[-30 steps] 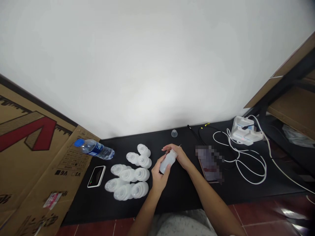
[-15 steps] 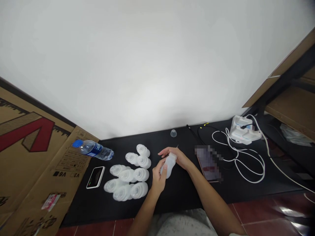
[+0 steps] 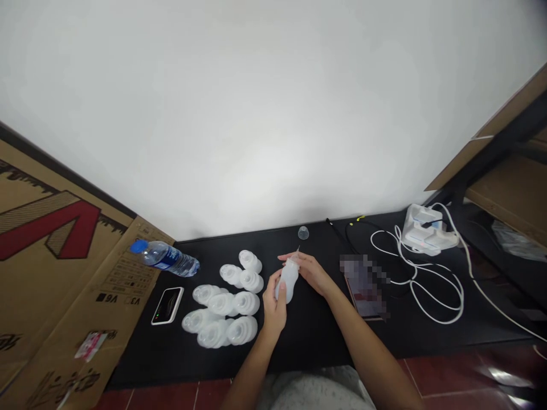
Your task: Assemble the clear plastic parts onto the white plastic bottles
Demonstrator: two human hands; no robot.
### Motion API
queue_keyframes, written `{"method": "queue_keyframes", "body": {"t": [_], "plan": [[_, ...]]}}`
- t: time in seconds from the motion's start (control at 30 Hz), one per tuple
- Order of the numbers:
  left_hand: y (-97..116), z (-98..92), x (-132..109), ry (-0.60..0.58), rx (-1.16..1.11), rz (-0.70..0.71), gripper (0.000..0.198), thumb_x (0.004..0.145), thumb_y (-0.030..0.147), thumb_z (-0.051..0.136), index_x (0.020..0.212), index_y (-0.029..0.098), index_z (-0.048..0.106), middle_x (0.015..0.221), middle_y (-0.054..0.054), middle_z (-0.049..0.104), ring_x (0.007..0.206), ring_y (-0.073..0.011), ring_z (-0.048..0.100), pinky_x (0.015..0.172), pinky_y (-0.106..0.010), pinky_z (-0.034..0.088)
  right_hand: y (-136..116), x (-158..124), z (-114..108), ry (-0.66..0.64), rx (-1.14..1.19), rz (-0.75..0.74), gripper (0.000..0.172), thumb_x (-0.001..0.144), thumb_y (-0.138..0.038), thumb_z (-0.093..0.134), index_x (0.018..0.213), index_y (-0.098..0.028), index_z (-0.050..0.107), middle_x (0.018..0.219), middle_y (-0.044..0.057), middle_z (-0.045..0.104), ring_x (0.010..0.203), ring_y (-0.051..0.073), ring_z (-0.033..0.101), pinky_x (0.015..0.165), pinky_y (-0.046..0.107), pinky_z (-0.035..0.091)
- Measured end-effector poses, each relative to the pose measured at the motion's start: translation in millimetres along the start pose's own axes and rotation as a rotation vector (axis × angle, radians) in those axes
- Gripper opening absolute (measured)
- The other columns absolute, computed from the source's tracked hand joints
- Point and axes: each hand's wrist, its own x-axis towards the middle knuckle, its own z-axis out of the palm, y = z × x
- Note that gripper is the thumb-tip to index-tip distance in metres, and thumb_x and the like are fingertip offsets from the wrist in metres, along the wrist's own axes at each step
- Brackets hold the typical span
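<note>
A translucent white bottle (image 3: 289,278) is tilted over the black table, its neck pointing up and to the right. My left hand (image 3: 274,300) is wrapped round its lower body, thumb on the near side. At the neck, the fingers of my right hand (image 3: 310,270) are closed on a thin clear pointed piece (image 3: 298,250) that sticks up from the bottle's top. Several similar white bottles (image 3: 222,303) stand grouped left of my hands. A small clear cap (image 3: 303,232) lies near the wall, beyond my right hand.
A water bottle (image 3: 166,257) with a blue cap lies at the left, above a white-framed device (image 3: 168,306). To the right are a phone-like object (image 3: 363,287), coiled white cable (image 3: 457,285) and a white power strip (image 3: 427,228). A cardboard box (image 3: 115,285) borders the left side.
The bottle has been turned more upright and shifted slightly left. My right hand has moved its fingers onto the neck, and the pointed piece now stands above it.
</note>
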Motion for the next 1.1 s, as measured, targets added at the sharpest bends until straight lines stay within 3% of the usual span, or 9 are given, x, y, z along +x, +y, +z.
{"method": "queue_keyframes", "body": {"t": [0.1, 0.17, 0.33, 0.5, 0.67, 0.83, 0.97, 1.1], "plan": [[-0.3, -0.1, -0.3, -0.007, 0.001, -0.013, 0.053, 0.109, 0.061, 0.052, 0.136, 0.019, 0.069, 0.131, -0.015, 0.077, 0.120, -0.0316, 0.074, 0.103, -0.042, 0.057, 4.8, 2.7, -4.9, 0.072, -0.072, -0.005, 0.038, 0.095, -0.057, 0.080, 0.107, -0.021, 0.084, 0.113, 0.010, 0.082, 0.093, 0.025, 0.070, 0.090, 0.038, 0.052], [-0.5, 0.0, -0.2, -0.005, 0.001, -0.020, 0.053, 0.110, 0.061, 0.051, 0.137, 0.019, 0.068, 0.133, -0.015, 0.076, 0.122, -0.0314, 0.073, 0.105, -0.042, 0.056, 5.9, 4.0, -7.1, 0.089, -0.075, -0.014, 0.041, 0.095, -0.060, 0.078, 0.104, -0.021, 0.083, 0.114, 0.010, 0.082, 0.095, 0.025, 0.070, 0.090, 0.038, 0.052], [-0.9, 0.6, 0.1, 0.036, 0.001, -0.033, 0.051, 0.111, 0.059, 0.050, 0.135, 0.019, 0.069, 0.132, -0.015, 0.075, 0.124, -0.0307, 0.071, 0.109, -0.043, 0.054, 1.2, 2.4, -8.2, 0.040, -0.004, -0.062, 0.037, 0.094, -0.047, 0.080, 0.124, -0.024, 0.081, 0.132, 0.011, 0.077, 0.112, 0.028, 0.070, 0.096, 0.039, 0.052], [-0.2, 0.8, 0.3, 0.036, 0.007, -0.031, 0.051, 0.110, 0.060, 0.052, 0.135, 0.019, 0.069, 0.132, -0.014, 0.076, 0.123, -0.0310, 0.072, 0.107, -0.043, 0.055, 4.5, 2.0, -10.7, 0.103, -0.069, -0.092, 0.040, 0.089, -0.043, 0.088, 0.124, -0.027, 0.078, 0.110, 0.005, 0.077, 0.103, 0.024, 0.070, 0.094, 0.037, 0.052], [1.0, 0.5, 1.3, 0.034, 0.032, -0.030, 0.050, 0.111, 0.059, 0.050, 0.134, 0.019, 0.070, 0.132, -0.015, 0.076, 0.124, -0.0317, 0.071, 0.108, -0.044, 0.054, 8.3, 4.1, -13.2, 0.065, -0.015, -0.068, 0.051, 0.092, -0.048, 0.083, 0.137, -0.028, 0.071, 0.125, 0.010, 0.076, 0.110, 0.027, 0.069, 0.096, 0.040, 0.053], [1.9, 0.5, 1.1, 0.004, 0.045, -0.026, 0.049, 0.111, 0.058, 0.051, 0.135, 0.019, 0.068, 0.132, -0.015, 0.076, 0.124, -0.0320, 0.071, 0.106, -0.044, 0.055, 4.8, 2.7, -14.7, 0.113, -0.050, -0.084, 0.050, 0.089, -0.041, 0.088, 0.134, -0.029, 0.071, 0.108, 0.004, 0.075, 0.099, 0.023, 0.069, 0.091, 0.036, 0.051], [2.6, 0.8, 0.8, 0.007, 0.062, -0.026, 0.049, 0.111, 0.058, 0.051, 0.134, 0.019, 0.069, 0.131, -0.015, 0.076, 0.122, -0.0312, 0.072, 0.106, -0.044, 0.054, 0.2, 1.0, -18.4, 0.057, 0.003, -0.039, 0.055, 0.092, -0.039, 0.084, 0.142, -0.030, 0.065, 0.122, 0.007, 0.075, 0.110, 0.025, 0.068, 0.095, 0.038, 0.051], [2.4, 1.0, 0.8, -0.025, 0.049, -0.041, 0.050, 0.110, 0.059, 0.051, 0.136, 0.019, 0.068, 0.133, -0.015, 0.077, 0.121, -0.0315, 0.074, 0.103, -0.043, 0.056, -1.5, 0.2, -22.6, 0.098, -0.024, -0.075, 0.054, 0.087, -0.034, 0.090, 0.136, -0.028, 0.068, 0.105, 0.003, 0.075, 0.100, 0.022, 0.069, 0.093, 0.036, 0.051]]}}
